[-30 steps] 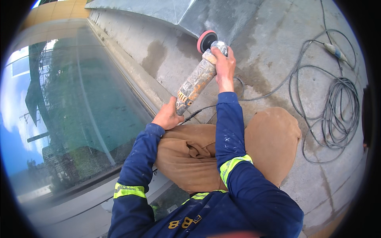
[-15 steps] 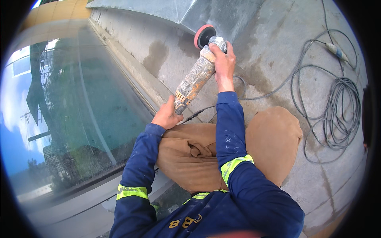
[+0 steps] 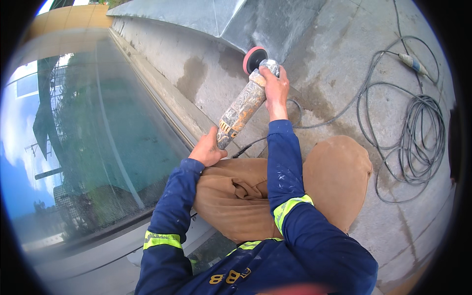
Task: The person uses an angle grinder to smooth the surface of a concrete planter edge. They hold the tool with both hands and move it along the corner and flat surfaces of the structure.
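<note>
Both of my hands hold an angle grinder [image 3: 244, 106], its long body crusted with pale grime over orange. My left hand [image 3: 209, 148] wraps round the rear end, just above my left knee. Up at the head, my right hand [image 3: 276, 88] grips the neck with the thumb on top. A round pad [image 3: 254, 61] with a red rim and black backing is fitted on the head. It sits close to the lower edge of a grey concrete block [image 3: 265, 24]; whether it touches cannot be seen. The power cord [image 3: 250, 146] leaves the grinder's rear near my left hand.
A large reflective glass pane [image 3: 113, 132] in a frame lies along my left. On the right, a coiled grey cable [image 3: 420, 132] rests on the concrete floor [image 3: 334, 64], with a cord connector [image 3: 413, 64] beyond it. Damp brown patches mark the concrete ahead.
The grinder and both my hands have shifted slightly toward me. Its pad has dropped a little from the block's edge, and more of the pad's black face shows.
</note>
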Demonstrator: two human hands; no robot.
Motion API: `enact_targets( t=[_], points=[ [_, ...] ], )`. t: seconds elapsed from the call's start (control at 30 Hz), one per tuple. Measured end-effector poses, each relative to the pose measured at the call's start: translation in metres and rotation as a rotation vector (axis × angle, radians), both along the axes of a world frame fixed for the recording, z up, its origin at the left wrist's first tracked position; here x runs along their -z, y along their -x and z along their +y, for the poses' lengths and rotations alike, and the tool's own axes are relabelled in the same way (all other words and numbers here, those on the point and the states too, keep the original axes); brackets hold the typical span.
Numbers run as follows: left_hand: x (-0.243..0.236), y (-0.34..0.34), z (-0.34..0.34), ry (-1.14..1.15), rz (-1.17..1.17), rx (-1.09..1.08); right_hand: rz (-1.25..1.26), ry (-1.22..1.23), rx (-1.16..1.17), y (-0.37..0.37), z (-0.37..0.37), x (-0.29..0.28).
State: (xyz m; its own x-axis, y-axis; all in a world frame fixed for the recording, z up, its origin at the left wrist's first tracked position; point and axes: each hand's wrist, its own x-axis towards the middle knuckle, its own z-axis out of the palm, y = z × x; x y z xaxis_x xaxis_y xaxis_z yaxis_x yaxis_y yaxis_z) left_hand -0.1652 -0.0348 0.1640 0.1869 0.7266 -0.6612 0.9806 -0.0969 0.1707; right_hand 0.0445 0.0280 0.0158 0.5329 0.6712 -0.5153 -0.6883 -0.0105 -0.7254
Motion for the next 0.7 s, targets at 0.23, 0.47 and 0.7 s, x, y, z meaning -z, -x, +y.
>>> enact_targets(
  t=[0.23, 0.47, 0.7],
  points=[
    [0.004, 0.001, -0.003, -0.044, -0.006, 0.001, 0.11, -0.098, -0.017, -0.009, -0.009, -0.009],
    [0.003, -0.003, -0.005, -0.065, 0.003, -0.009, 0.099, -0.105, 0.024, -0.013, 0.0, -0.014],
    [0.007, 0.003, -0.004, -0.08, -0.033, -0.011, 0.081, -0.143, 0.01, -0.011, -0.008, -0.029]
  ],
)
